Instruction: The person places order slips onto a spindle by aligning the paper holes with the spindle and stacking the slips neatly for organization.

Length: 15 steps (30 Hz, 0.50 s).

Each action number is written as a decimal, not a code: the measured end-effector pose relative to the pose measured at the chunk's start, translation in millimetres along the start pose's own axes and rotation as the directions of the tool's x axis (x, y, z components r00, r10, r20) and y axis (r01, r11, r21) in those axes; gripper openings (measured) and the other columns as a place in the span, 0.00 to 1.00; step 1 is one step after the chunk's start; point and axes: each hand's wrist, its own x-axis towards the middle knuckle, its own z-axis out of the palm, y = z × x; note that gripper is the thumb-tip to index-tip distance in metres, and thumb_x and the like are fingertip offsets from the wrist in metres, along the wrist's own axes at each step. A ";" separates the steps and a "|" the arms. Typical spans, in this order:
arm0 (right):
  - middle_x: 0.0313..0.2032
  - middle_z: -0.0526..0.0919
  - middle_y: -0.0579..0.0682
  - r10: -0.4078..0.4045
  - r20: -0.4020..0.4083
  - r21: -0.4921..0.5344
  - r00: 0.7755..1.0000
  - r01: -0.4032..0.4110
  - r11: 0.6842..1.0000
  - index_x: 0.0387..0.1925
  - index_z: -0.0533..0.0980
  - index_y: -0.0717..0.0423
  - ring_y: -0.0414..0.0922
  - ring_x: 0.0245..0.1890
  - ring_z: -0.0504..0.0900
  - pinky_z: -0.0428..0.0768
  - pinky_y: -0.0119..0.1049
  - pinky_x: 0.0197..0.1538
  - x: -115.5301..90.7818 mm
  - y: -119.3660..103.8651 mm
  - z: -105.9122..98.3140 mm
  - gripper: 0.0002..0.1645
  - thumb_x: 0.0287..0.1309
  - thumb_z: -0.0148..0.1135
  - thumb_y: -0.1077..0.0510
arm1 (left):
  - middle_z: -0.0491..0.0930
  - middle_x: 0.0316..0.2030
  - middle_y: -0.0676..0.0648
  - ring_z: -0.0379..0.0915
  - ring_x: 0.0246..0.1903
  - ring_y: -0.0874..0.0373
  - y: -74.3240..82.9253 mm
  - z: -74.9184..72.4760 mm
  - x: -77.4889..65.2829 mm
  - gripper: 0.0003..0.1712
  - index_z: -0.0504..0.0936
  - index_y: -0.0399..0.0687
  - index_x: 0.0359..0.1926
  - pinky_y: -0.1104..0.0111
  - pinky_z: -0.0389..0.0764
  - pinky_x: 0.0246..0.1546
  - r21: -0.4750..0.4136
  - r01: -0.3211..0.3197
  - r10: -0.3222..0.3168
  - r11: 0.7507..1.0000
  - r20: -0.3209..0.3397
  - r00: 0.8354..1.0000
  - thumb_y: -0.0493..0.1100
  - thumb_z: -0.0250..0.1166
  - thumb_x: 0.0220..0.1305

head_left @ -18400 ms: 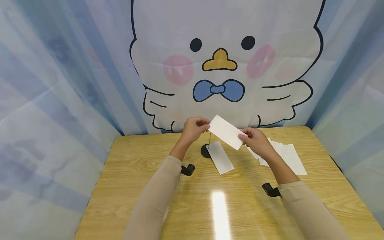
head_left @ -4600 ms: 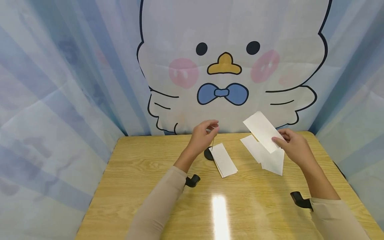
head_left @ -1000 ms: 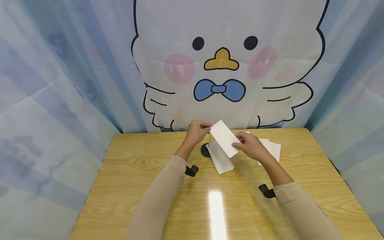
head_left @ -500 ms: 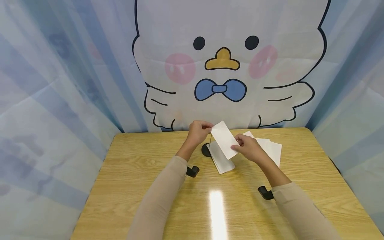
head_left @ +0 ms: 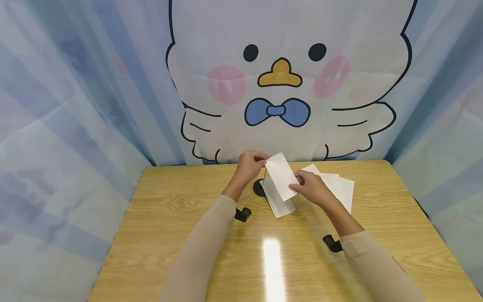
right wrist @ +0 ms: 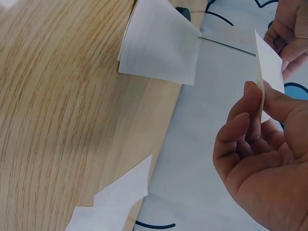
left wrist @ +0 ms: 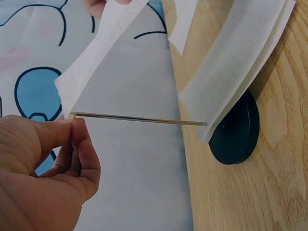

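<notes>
A bill spike stands near the back of the table, its thin metal rod (left wrist: 139,119) rising from a round black base (left wrist: 243,137). Several white paper slips (head_left: 274,203) are stacked low on the rod, and their far ends slope onto the table. My left hand (head_left: 247,166) pinches a corner of another white slip (head_left: 280,174) right at the rod's tip. In the left wrist view that slip's underside (left wrist: 94,55) carries faint lines. My right hand (head_left: 312,187) pinches the same slip by its opposite end, between thumb and fingers, above the stack.
More loose white slips (head_left: 342,188) lie overlapping on the wooden table (head_left: 181,201), partly hidden behind my right hand. A curtain (head_left: 279,138) with a cartoon bird hangs behind the back edge. Black wrist mounts (head_left: 242,214) show below both sleeves.
Earlier the right hand held a slip over the loose pile; now both hands hold it at the spike. The spiked stack has thickened and the loose pile shrunk. Over the last second, little movement.
</notes>
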 end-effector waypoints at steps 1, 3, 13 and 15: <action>0.35 0.86 0.54 0.002 -0.001 0.000 1.000 -0.002 1.000 0.48 0.78 0.62 0.46 0.33 0.78 0.75 0.37 0.36 0.1 0.4 0.3 0.14 0.69 0.67 0.56 | 0.89 0.42 0.44 0.85 0.39 0.54 -0.1 0.6 0.2 0.08 0.91 0.41 0.43 0.67 0.87 0.41 0.003 -0.001 0.001 1.000 0.001 1.000 0.32 0.66 0.71; 0.35 0.86 0.54 0.008 0.004 0.005 1.000 -0.008 1.000 0.48 0.78 0.62 0.46 0.33 0.78 0.75 0.37 0.35 -0.3 1.3 0.9 0.14 0.69 0.67 0.56 | 0.89 0.42 0.44 0.85 0.39 0.54 -1.0 1.8 0.5 0.08 0.91 0.41 0.43 0.67 0.87 0.40 0.008 0.007 -0.007 1.000 0.005 1.000 0.32 0.66 0.71; 0.35 0.86 0.55 0.020 0.009 0.025 1.000 -0.021 0.999 0.48 0.79 0.63 0.45 0.33 0.79 0.76 0.36 0.35 -2.7 4.2 6.6 0.15 0.68 0.68 0.56 | 0.89 0.44 0.44 0.86 0.46 0.44 -12.6 4.8 -1.1 0.09 0.91 0.42 0.45 0.65 0.86 0.42 0.025 0.016 -0.017 1.000 0.022 1.000 0.33 0.66 0.71; 0.36 0.86 0.55 0.018 0.016 0.015 1.000 -0.018 1.000 0.48 0.78 0.63 0.45 0.33 0.78 0.75 0.36 0.35 -3.3 5.0 8.4 0.15 0.68 0.68 0.56 | 0.89 0.43 0.44 0.86 0.46 0.44 -14.8 5.0 -1.0 0.09 0.91 0.43 0.45 0.64 0.86 0.41 0.032 0.012 -0.013 0.999 0.025 1.000 0.33 0.66 0.71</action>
